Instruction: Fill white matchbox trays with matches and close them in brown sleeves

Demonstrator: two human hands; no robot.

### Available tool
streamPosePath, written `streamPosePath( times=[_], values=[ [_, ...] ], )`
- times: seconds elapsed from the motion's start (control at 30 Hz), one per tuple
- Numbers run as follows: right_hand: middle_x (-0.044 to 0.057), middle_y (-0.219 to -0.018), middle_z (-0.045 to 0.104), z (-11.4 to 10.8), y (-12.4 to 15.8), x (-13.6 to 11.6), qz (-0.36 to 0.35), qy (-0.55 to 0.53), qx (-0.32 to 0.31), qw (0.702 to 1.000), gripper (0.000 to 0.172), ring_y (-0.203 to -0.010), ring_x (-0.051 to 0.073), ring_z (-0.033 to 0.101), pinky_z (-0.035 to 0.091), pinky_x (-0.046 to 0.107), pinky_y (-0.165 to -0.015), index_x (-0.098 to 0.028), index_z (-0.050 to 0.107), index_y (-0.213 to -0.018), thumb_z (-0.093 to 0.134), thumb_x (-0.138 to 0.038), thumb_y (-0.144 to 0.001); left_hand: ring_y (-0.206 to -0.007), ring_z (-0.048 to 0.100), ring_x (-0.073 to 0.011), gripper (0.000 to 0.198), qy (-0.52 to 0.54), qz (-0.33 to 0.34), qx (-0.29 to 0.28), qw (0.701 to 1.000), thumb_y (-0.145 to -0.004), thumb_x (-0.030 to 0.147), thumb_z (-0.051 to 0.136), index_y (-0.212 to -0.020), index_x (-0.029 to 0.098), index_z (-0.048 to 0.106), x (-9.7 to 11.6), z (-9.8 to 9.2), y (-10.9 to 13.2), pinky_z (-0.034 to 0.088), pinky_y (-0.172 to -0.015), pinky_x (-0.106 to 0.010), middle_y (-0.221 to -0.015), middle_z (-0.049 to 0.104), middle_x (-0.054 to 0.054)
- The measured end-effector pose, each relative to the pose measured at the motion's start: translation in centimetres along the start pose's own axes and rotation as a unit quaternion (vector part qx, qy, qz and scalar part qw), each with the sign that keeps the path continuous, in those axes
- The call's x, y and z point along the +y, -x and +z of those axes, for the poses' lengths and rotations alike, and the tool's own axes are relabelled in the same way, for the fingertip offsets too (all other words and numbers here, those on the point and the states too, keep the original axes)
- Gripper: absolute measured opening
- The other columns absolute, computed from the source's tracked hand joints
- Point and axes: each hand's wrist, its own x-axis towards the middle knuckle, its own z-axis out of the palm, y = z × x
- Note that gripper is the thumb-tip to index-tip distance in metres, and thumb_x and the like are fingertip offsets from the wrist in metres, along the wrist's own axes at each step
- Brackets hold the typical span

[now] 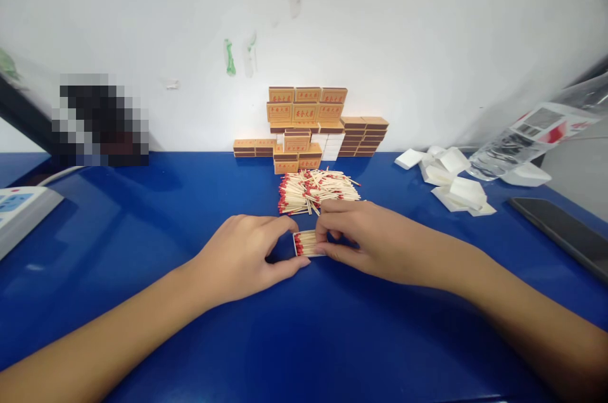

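A small white matchbox tray (306, 243) filled with red-tipped matches lies on the blue table (304, 339). My left hand (244, 257) pinches its left end between thumb and forefinger. My right hand (365, 238) closes over its right end, fingers curled on the tray and matches. Just behind lies a loose heap of matches (316, 191) with their red heads mostly to the left.
Stacked orange matchboxes (308, 121) stand against the white wall. Several empty white trays (451, 178) lie at the right, beside a clear plastic bottle (532, 137) and a dark phone (560, 232). A grey device (21, 210) sits at the left edge.
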Motion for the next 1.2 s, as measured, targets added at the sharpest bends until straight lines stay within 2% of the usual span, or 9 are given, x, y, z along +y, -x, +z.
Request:
streamPosePath(
  times=[0.27, 0.6, 0.8, 1.0, 1.1, 1.2],
  values=[
    [0.003, -0.091, 0.064, -0.3, 0.3, 0.2, -0.005, -0.019, -0.013, 1.000, 0.019, -0.079, 0.017, 0.058, 0.043, 0.031, -0.070, -0.020, 0.067, -0.091, 0.058, -0.026, -0.107, -0.051, 0.051, -0.0120, 0.028, -0.001, 0.003, 0.003, 1.000, -0.094, 0.046, 0.073, -0.105, 0.021, 0.071, 0.0, 0.0, -0.1, 0.034, -0.053, -0.026, -0.063, 0.055, 0.006],
    [0.002, -0.090, 0.064, -0.8, 0.1, -0.4, -0.001, -0.030, 0.014, 0.999, 0.015, -0.078, 0.015, 0.058, 0.041, 0.029, -0.069, -0.021, 0.071, -0.094, 0.060, -0.023, -0.105, -0.051, 0.050, -0.0125, 0.029, 0.007, 0.002, -0.002, 1.000, -0.095, 0.047, 0.072, -0.107, 0.021, 0.071, -0.2, 0.1, -0.1, 0.034, -0.054, -0.027, -0.063, 0.054, 0.007],
    [0.002, -0.090, 0.064, -0.8, 0.1, -0.7, -0.031, -0.047, -0.005, 0.998, 0.012, -0.081, 0.016, 0.059, 0.042, 0.029, -0.071, -0.021, 0.073, -0.097, 0.062, -0.019, -0.102, -0.052, 0.051, -0.0128, 0.027, 0.009, -0.003, -0.003, 1.000, -0.095, 0.045, 0.073, -0.107, 0.021, 0.071, -0.1, 0.1, 0.0, 0.035, -0.055, -0.027, -0.064, 0.055, 0.007],
    [0.001, -0.087, 0.061, -0.9, 0.2, -1.0, -0.039, -0.055, -0.006, 0.998, 0.027, -0.079, 0.015, 0.058, 0.042, 0.028, -0.071, -0.021, 0.077, -0.101, 0.060, -0.002, -0.091, -0.052, 0.051, -0.0124, 0.028, 0.012, 0.000, -0.005, 1.000, -0.093, 0.043, 0.076, -0.108, 0.020, 0.072, 0.0, 0.0, 0.0, 0.034, -0.055, -0.026, -0.064, 0.053, 0.007],
    [0.001, -0.087, 0.061, -0.9, 0.3, -0.8, -0.041, -0.062, -0.015, 0.997, 0.032, -0.079, 0.015, 0.058, 0.042, 0.028, -0.071, -0.021, 0.079, -0.103, 0.060, 0.000, -0.088, -0.052, 0.051, -0.0122, 0.027, 0.012, 0.000, -0.002, 1.000, -0.093, 0.043, 0.075, -0.107, 0.020, 0.073, 0.0, 0.1, -0.1, 0.034, -0.055, -0.026, -0.064, 0.054, 0.007],
    [0.001, -0.087, 0.061, -0.9, 0.4, -0.7, -0.048, -0.066, 0.004, 0.997, 0.033, -0.080, 0.015, 0.058, 0.041, 0.028, -0.071, -0.022, 0.080, -0.105, 0.060, 0.000, -0.089, -0.053, 0.052, -0.0124, 0.027, 0.011, -0.002, -0.001, 1.000, -0.093, 0.043, 0.075, -0.107, 0.020, 0.073, 0.0, 0.1, -0.1, 0.034, -0.056, -0.026, -0.064, 0.054, 0.007]
  ],
)
